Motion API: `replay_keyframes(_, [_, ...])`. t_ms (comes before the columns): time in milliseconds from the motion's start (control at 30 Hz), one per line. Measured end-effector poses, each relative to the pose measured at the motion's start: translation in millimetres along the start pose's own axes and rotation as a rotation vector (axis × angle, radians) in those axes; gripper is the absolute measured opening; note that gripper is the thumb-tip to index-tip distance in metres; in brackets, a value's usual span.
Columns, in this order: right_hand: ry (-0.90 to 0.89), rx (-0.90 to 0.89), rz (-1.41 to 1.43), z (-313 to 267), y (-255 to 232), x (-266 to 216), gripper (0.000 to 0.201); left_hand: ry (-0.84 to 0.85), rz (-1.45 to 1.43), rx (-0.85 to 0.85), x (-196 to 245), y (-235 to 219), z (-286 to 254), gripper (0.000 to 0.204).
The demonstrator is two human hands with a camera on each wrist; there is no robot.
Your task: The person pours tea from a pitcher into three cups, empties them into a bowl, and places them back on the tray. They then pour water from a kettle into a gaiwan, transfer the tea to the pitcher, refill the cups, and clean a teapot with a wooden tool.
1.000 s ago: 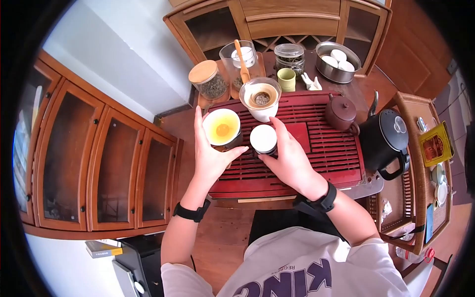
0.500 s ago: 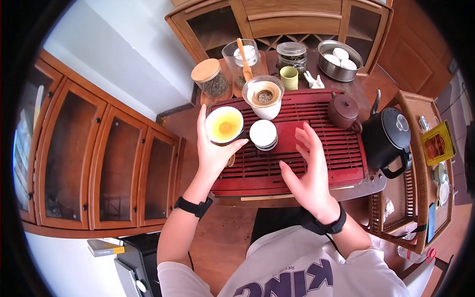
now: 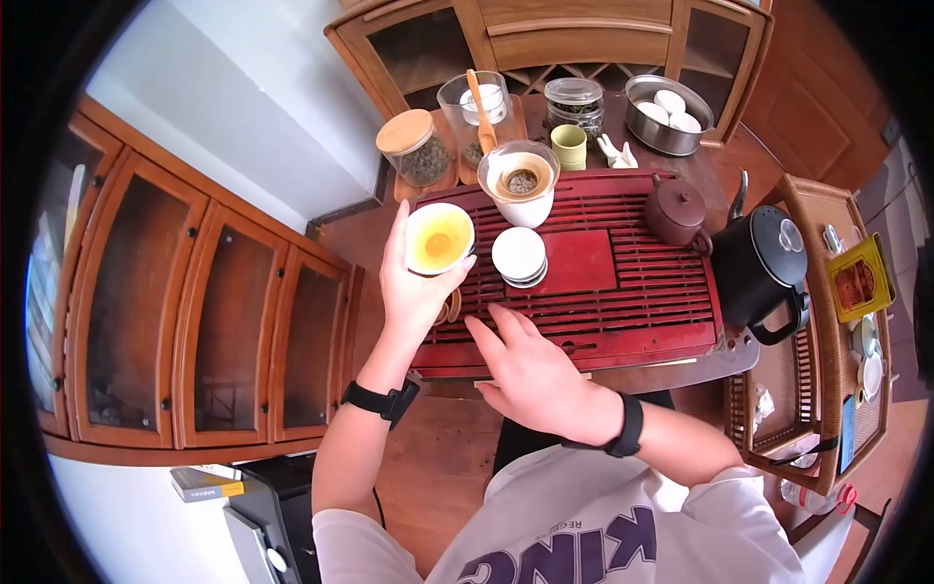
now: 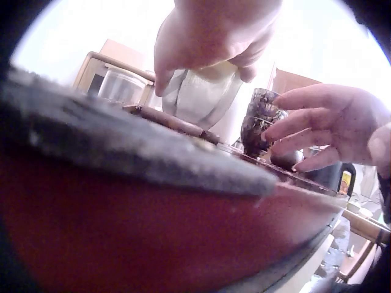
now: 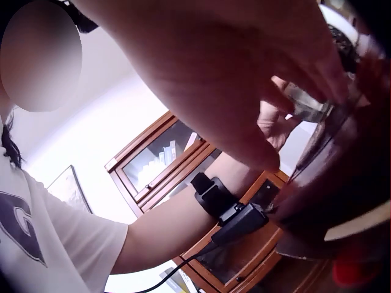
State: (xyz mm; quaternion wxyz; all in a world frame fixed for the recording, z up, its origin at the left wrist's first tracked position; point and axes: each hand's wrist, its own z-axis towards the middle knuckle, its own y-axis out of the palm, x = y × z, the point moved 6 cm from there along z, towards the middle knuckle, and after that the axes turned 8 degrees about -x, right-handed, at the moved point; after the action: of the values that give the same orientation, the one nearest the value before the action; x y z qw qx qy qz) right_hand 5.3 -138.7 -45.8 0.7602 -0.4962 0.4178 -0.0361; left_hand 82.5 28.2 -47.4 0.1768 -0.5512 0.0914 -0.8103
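My left hand (image 3: 413, 294) holds a pale cup (image 3: 440, 239) of yellow liquid over the left side of the red slatted tea tray (image 3: 642, 326), thumb and fingers spread round its wall. From the left wrist, the cup (image 4: 201, 97) looks translucent. My right hand (image 3: 537, 375) hangs low over the tray's front edge with fingers extended and nothing in it. Its fingertips point toward small brown round pieces (image 3: 451, 306) below the left hand. Two or more stacked cups (image 3: 519, 255), white inside and dark outside, stand right of the held cup.
A dripper with a paper filter (image 3: 520, 180) sits on a white vessel behind the stack. A brown teapot (image 3: 676, 209) and black kettle (image 3: 764, 273) stand right. At the back are a lidded jar (image 3: 418, 151), a green cup (image 3: 568, 146) and a metal bowl (image 3: 671, 136) with white cups.
My right hand has let go of the stacked cups, drawn back to the right, then swung left and down to the tray's front. The left hand keeps hold of the cup.
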Motion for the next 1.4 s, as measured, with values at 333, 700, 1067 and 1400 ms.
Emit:
replay_keyframes(333, [0.188, -0.198, -0.261, 93.1, 38.2, -13.2, 0.047, -0.043, 0.007, 0.124, 30.0, -51.4, -7.2, 0.093])
replay_keyframes(700, [0.209, -0.228, -0.503, 111.3, 52.4, -4.1, 0.030, -0.071, 0.065, 0.152, 51.7, -64.7, -22.5, 0.091])
replay_keyframes(1067, [0.197, -0.308, -0.373, 108.5, 50.6, -3.6, 0.035, -0.021, 0.111, 0.125, 68.9, -53.9, -24.7, 0.090])
replay_keyframes(1400, [0.211, -0.101, -0.311, 114.9, 55.2, -6.3, 0.026, -0.048, 0.071, 0.184, 73.0, -66.0, -19.5, 0.083])
